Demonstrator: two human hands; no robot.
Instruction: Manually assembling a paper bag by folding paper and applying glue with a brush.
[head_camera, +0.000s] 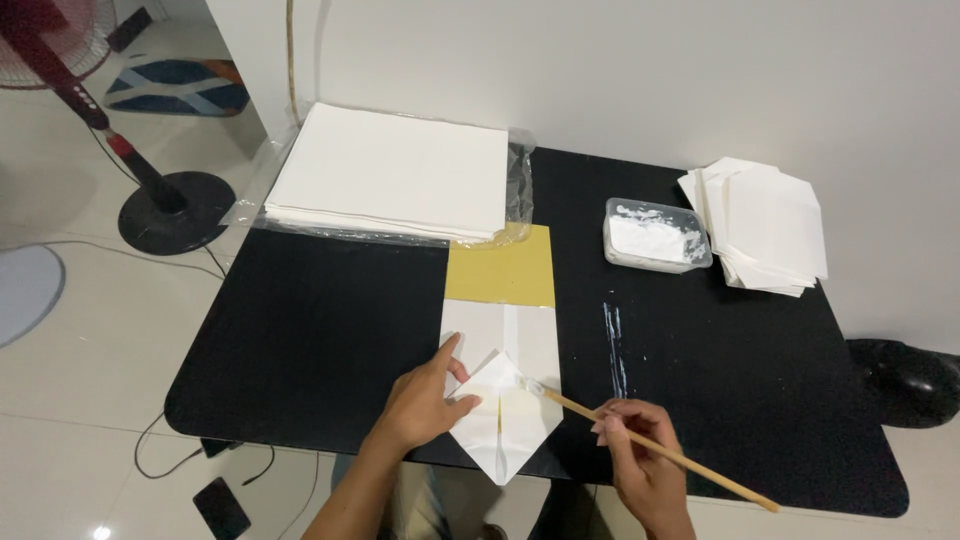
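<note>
Both hands reach in from the bottom edge of the view, bare forearms angled toward each other. The left hand (425, 400) lies palm down, fingers together and pointing up and to the right, the thumb spread apart toward the right, the wrist straight in line with the forearm. The right hand (640, 455) is curled in a pinch, fingertips (605, 425) gathered at the upper left, knuckles up, wrist bent slightly inward.

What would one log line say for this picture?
left hand: pressing folded paper | right hand: holding brush, tip on paper | glue tub: back of table
</note>
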